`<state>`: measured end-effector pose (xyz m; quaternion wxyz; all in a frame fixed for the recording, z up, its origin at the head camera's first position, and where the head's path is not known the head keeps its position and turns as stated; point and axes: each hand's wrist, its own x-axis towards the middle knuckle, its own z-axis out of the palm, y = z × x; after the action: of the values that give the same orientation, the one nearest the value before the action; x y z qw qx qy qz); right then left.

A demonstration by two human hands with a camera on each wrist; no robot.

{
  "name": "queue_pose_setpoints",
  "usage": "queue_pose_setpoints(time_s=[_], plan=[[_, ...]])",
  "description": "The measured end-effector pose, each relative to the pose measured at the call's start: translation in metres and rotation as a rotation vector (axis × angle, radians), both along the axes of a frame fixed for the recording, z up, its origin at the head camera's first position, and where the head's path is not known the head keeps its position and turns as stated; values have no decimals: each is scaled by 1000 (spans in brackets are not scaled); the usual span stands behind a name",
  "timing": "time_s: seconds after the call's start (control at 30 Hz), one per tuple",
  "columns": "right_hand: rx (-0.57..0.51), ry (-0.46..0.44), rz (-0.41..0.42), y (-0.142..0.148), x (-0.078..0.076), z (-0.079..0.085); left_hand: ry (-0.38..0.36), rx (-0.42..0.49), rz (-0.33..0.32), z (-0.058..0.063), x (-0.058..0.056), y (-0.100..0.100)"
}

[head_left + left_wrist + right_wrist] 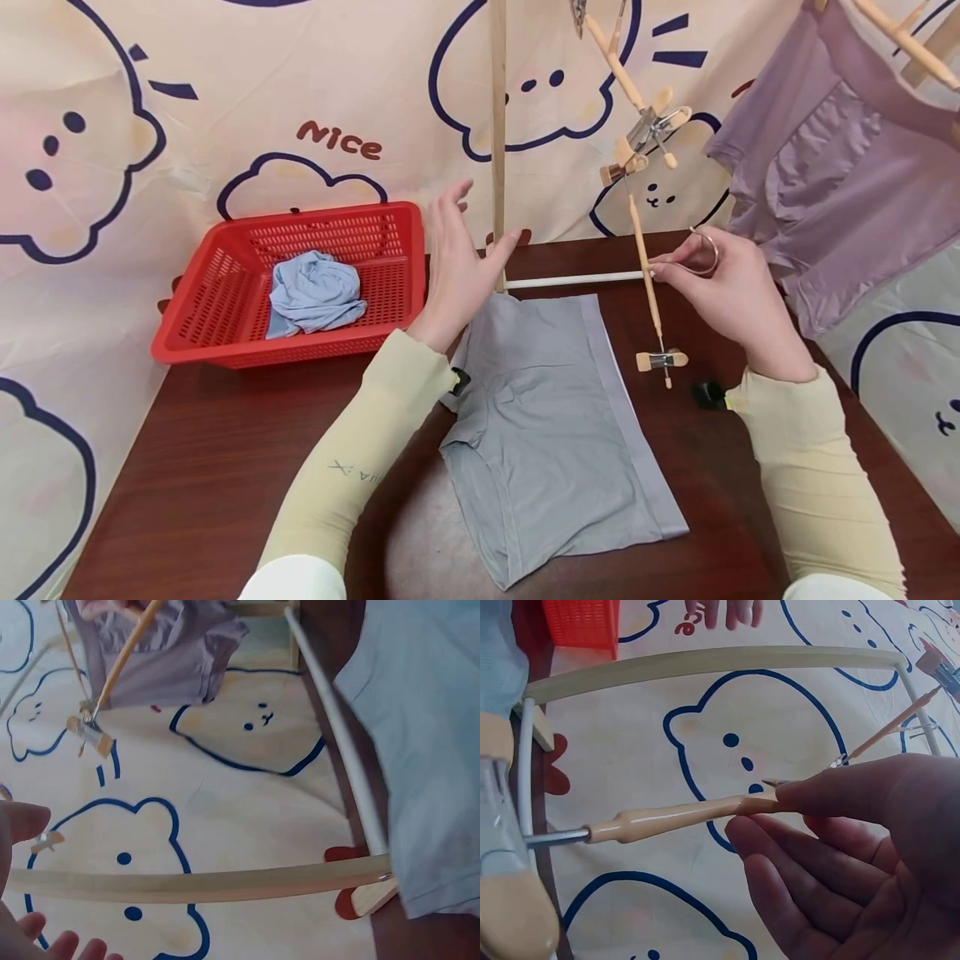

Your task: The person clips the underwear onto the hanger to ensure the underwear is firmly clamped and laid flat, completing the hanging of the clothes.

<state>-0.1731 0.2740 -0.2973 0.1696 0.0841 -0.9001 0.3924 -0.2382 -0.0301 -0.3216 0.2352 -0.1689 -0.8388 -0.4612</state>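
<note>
On the table [225,467] lie shorts [555,433]; the right hand [727,292] pinches a hanger [640,237], likely readying it. The left hand [459,271], spread and empty, probably must open a clip [662,359] next.

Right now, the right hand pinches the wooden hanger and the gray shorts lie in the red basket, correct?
Not quite: the gray shorts lie on the table, not in the red basket, as the head view shows. The right hand does pinch the wooden hanger.
</note>
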Motion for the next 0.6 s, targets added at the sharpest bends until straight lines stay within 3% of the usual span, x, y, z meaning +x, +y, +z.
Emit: queue_pose_setpoints(time_s=[0.2, 0.33, 0.6], plan=[[-14, -39, 33, 1, 5, -8, 5, -78, -84, -18, 16, -5], [22, -51, 13, 1, 9, -13, -77, -168, -147, -30, 26, -9], [-30, -90, 83, -1, 19, -28, -287, -615, -379, -59, 41, -20]])
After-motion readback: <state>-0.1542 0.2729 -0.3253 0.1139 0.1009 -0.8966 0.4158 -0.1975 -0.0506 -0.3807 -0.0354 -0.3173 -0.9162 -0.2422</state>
